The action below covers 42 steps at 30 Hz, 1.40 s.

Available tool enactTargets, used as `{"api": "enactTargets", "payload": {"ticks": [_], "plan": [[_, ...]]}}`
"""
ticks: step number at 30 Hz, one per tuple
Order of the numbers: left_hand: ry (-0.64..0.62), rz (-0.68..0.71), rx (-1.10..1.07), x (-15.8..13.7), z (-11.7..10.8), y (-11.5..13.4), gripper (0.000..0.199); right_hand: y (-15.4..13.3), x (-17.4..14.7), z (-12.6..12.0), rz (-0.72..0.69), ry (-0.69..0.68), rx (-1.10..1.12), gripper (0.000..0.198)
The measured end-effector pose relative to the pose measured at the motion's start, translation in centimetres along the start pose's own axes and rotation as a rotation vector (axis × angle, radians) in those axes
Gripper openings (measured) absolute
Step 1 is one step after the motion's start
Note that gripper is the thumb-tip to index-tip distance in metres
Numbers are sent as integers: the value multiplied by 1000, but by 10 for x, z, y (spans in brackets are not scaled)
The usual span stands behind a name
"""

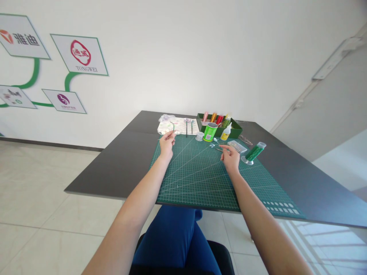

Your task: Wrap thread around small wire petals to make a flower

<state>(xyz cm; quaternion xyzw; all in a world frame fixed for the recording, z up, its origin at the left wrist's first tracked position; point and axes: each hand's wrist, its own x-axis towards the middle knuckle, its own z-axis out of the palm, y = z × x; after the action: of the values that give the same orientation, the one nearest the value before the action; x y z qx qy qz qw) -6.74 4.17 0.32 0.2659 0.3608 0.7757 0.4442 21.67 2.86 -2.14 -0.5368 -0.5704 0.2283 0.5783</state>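
My left hand (167, 145) is raised above the left part of the green cutting mat (189, 172). Its fingertips pinch a thin green stem (173, 126) that points upward, with a small, indistinct tip. Low over the mat's right side, my right hand (230, 157) has its index finger stretched left and the other fingers curled. A slim metal tool (218, 149), perhaps tweezers, lies between these fingers; its exact kind is too small to tell. Just beyond it are small pale blue pieces (212, 145). A clear flat case (237, 146) sits behind my right hand.
Along the back stand a green box (236, 132) of thread spools, a green tin (210, 132), a glue bottle (226, 132) and a small clear cup (200, 136). Two stemmed pieces (186, 128) lie on a white cloth (177, 123). A green thread spool (255, 152) stands at right.
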Motion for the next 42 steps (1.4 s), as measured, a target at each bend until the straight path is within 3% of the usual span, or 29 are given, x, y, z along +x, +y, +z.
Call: {"api": "enactTargets", "payload": {"ticks": [3, 10, 22, 29, 36, 39, 42], "plan": [[-8, 3, 22, 0, 0, 0, 23, -3, -3, -4, -31, -11, -107, 37], [-72, 57, 73, -8, 2, -1, 21, -1, 0, -17, 13, 133, -150, 40], [-159, 75, 165, -32, -2, 3, 27, -2, -3, -12, -17, 116, -239, 39], [-232, 27, 211, -46, -4, -2, 27, 7, 0, -13, 37, 204, -250, 40], [-346, 73, 333, -51, 0, -2, 23, 0, 0, -15, -225, 415, -376, 37], [-391, 86, 381, -52, 1, -2, 20, -5, -3, -13, -323, 360, -376, 35], [-435, 110, 434, -54, 1, -3, 19, -9, -7, -4, -343, 165, -261, 29]]}}
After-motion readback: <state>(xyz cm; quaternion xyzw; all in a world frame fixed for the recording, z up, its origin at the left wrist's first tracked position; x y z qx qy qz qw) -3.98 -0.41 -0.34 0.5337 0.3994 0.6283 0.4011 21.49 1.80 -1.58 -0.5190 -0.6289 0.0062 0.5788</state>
